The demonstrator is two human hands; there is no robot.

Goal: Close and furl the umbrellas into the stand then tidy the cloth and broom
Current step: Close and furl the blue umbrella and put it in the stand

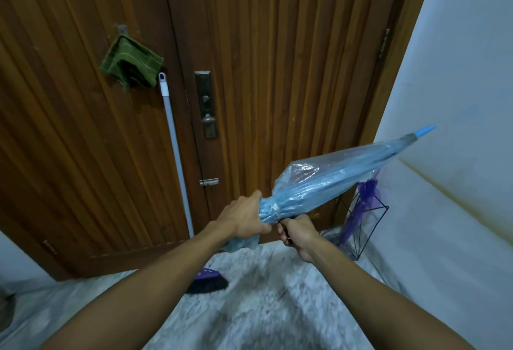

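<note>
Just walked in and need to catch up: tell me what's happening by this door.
A person is furling a blue umbrella. The left hand grips its gathered canopy near the strap, and the right hand holds the dark handle. The tip points up to the right. A purple umbrella already sits in the wire stand in the corner. The green cloth hangs on the door, and the broom leans against it, its head on the floor.

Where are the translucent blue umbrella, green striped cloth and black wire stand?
translucent blue umbrella [327, 183], head view, mid canopy
green striped cloth [130, 62], head view, centre of the fabric
black wire stand [374, 220], head view, right wire edge
</note>
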